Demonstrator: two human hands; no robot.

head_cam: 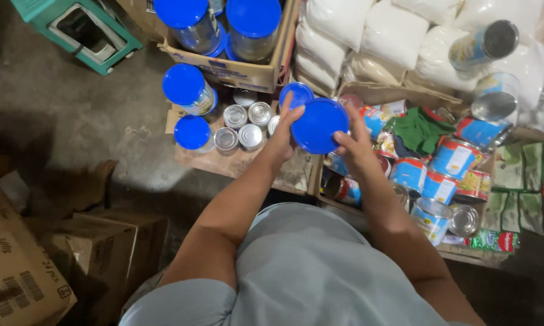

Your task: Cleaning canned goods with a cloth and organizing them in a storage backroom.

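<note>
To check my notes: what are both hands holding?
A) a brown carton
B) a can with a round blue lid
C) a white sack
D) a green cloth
B: the left hand and right hand grip a blue-lidded can from both sides.

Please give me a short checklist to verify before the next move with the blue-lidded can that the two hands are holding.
1. Both hands on the can: ok. The left hand and the right hand hold the blue-lidded can from opposite sides.
2. Lid seated flat on the can: cannot tell; only the lid top shows.
3. Can body free of dents: cannot tell; lid and hands hide it.
4. Free spot on the flat cardboard among the small silver tins: ok; bare cardboard shows at its near edge.
5. Nearby blue-lidded cans upright: ok.
6. Loose cans in the right-hand box steady: not ok; they lie jumbled and tilted.
</note>
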